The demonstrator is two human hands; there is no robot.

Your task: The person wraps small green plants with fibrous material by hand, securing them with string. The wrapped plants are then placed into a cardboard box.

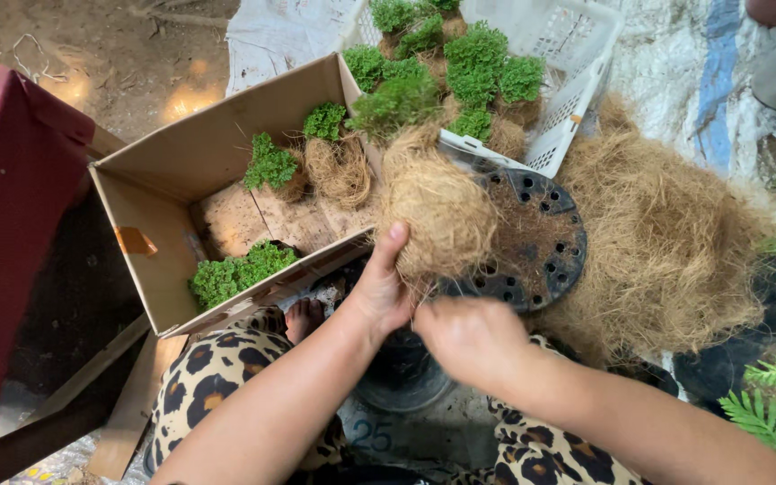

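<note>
On a dirt floor (pixel 127 63) beside a cardboard box (pixel 181 162), the left hand (pixel 379 292) has its grip closed on a coir-wrapped plant ball (pixel 437 211) rising directly above it, while the right hand (pixel 471 337), fingers curled, pinches fibre just below.

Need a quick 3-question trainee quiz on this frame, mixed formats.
1. True or false: the left hand grips the fibre-wrapped plant ball.
2. Where do most of the green plants sit: A) white plastic basket, B) cardboard box, C) red container?
3. Fill in: the ball is held over a black ____ disc.

Key: 1 true. 2 A. 3 perforated. The right hand works at the ball's lower edge, beside the loose fibre pile.
</note>
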